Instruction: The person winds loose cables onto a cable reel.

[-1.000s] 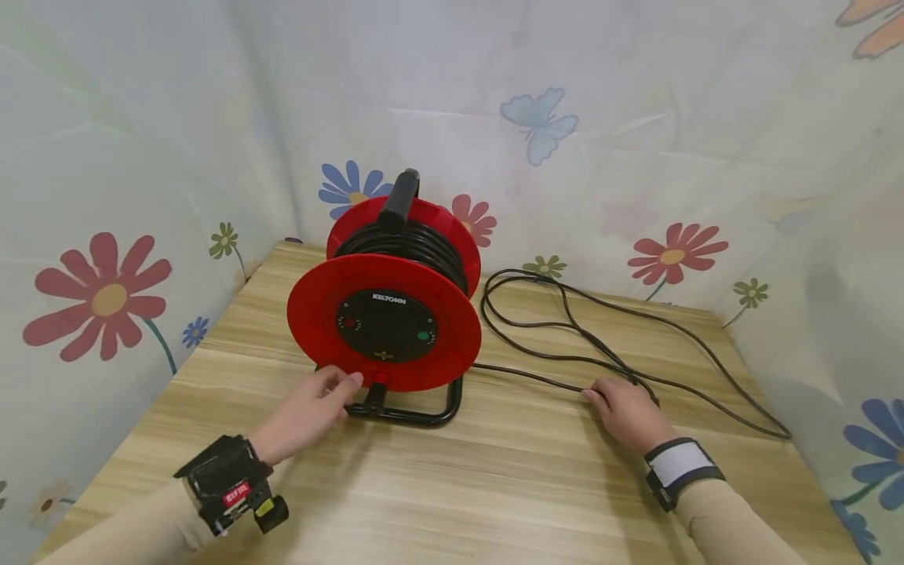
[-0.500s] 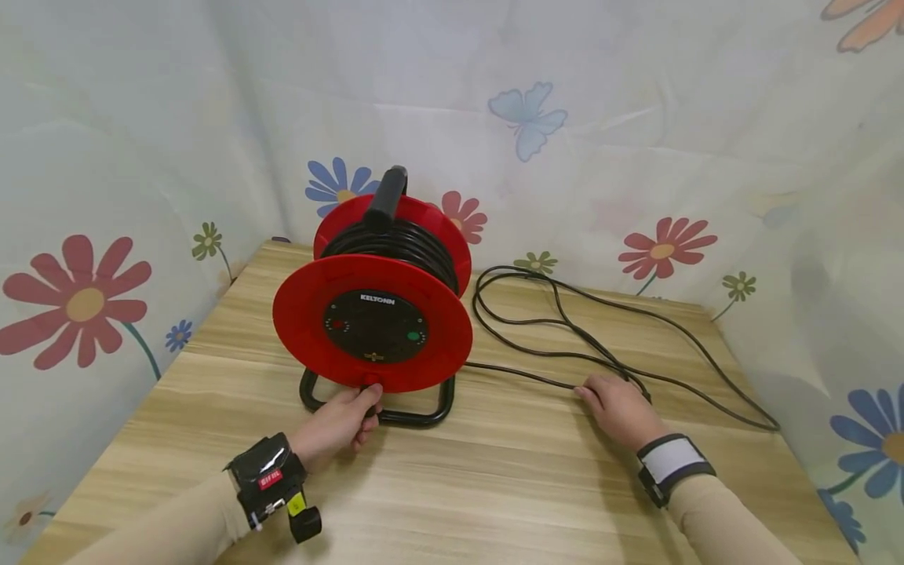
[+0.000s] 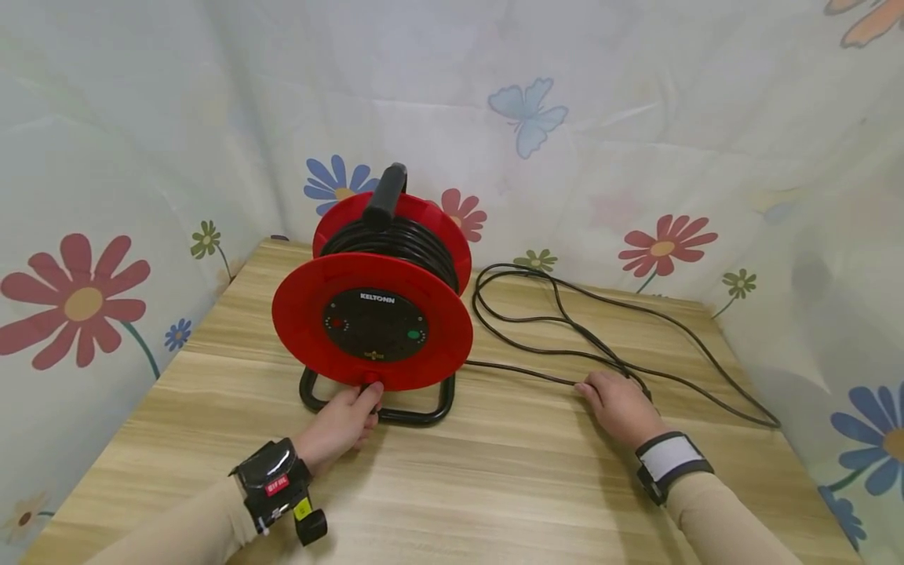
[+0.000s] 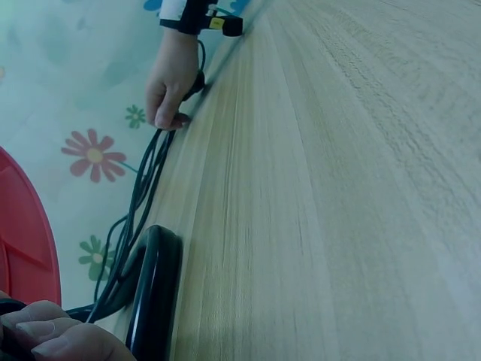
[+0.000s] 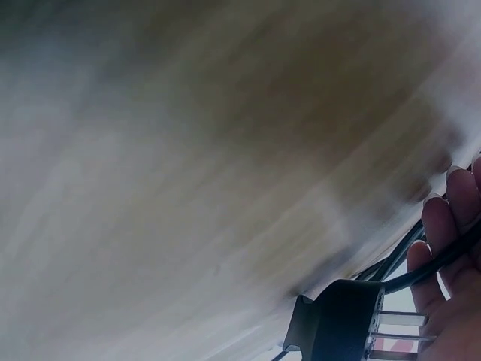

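A red cable reel point(image 3: 304, 314) with black cable wound on it and a "KELTONN" label stands upright on its black tube frame point(image 3: 417, 418). At the bottom of its front disc, my left hand point(image 3: 342, 424) grips the black crank knob, mostly hidden by the fingers. In the left wrist view, the curled fingers point(image 4: 64, 335) of that hand show beside the disc. My right hand point(image 3: 621, 408) holds the black cable point(image 3: 523, 370) low over the table, right of the reel. A black plug point(image 5: 342, 323) with metal pins hangs by that palm, the cable crossing the fingers.
Loose loops of the cable point(image 3: 678, 320) lie on the wooden table point(image 3: 480, 486) behind and right of my right hand. A flower-printed curtain point(image 3: 607, 118) encloses the back and sides. The reel's carrying handle point(image 3: 384, 196) sticks up on top.
My left hand has moved right, from beside the disc's lower edge onto the crank knob, and grips it. The right hand stays on the cable. The head view has shifted slightly.
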`<state>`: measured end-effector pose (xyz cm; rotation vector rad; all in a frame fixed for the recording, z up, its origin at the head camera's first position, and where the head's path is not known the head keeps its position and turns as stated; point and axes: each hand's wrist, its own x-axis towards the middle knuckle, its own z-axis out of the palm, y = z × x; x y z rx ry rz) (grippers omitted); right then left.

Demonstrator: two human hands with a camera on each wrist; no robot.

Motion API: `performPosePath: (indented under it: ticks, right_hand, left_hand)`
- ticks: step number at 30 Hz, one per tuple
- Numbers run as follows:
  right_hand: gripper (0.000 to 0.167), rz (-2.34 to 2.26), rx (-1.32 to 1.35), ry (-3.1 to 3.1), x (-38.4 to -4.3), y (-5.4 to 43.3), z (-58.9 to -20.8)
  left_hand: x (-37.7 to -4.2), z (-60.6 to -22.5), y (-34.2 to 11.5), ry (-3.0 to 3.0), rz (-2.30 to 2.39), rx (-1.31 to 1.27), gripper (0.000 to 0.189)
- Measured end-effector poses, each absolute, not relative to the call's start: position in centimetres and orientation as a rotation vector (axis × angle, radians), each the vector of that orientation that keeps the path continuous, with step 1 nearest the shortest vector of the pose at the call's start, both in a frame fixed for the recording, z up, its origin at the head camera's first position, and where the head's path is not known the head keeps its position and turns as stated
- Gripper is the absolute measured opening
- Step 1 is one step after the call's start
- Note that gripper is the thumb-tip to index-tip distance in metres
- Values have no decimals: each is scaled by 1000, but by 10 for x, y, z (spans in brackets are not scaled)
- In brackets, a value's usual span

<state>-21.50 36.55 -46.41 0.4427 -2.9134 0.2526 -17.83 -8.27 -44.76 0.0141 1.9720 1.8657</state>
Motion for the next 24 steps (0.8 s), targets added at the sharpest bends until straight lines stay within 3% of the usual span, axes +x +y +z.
performPosePath:
  ticks: [11, 24]
  right_hand:
    - [30, 185, 413, -2863, -214, 368, -463]
    - [15, 251, 445, -2890, -212, 375, -463]
  left_hand:
    - [-179, -447, -81, 2021, 1860, -2, 37]
    - [-187, -445, -81, 2017, 1854, -36, 35]
